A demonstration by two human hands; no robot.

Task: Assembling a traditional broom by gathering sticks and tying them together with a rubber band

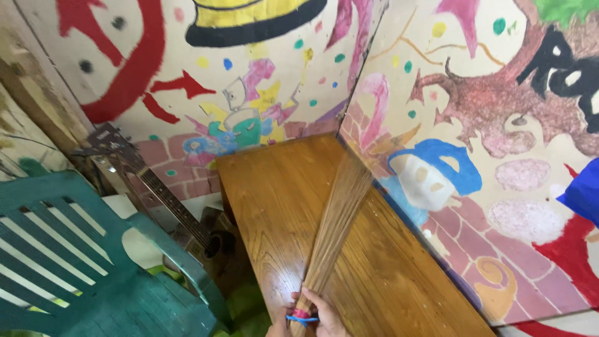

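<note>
Broom (334, 231) of thin brown sticks lay slanted across the wooden table (274, 200), bristle tips fanned toward the far corner, bound end near the bottom edge. Pink and blue bands (302, 316) wrapped the bound end. Right hand (324, 315) closed around the bundle at the bands, fingers curled over it. Left hand (274, 329) barely showed at the frame's bottom, just left of the bundle; couldn't tell if it gripped anything. Table sat in a corner against painted mural walls (474, 125), far and right. Green plastic chair (81, 262) stood left of the table. Dark guitar (162, 200) leaned between chair and table, neck pointing to the far left.
</note>
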